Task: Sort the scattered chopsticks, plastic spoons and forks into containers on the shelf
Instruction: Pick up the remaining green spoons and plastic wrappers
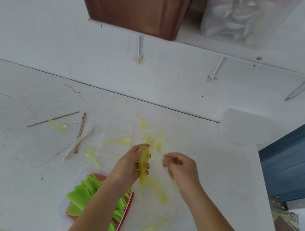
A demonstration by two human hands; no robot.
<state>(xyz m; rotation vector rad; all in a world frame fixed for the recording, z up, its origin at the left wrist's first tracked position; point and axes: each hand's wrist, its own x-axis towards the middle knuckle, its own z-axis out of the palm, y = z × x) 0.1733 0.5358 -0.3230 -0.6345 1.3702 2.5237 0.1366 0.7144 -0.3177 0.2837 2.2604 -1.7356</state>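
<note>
Grips stacked yellow spoons (143,167) in the left hand (127,166); cannot tell whether the blurred, half-curled right hand (183,167) holds any. Likely light, slick: pinch handles.

spoons (152,141) on table (22,158), containers (140,6) on shelf (229,48) behind

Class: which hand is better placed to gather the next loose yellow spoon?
Right, probably. The left hand grips a bundle of yellow spoons; the right hand, blurred, hangs near the loose spoons.

Red tray (97,175) partly under a forearm, brown container (132,5) cropped at top
</note>
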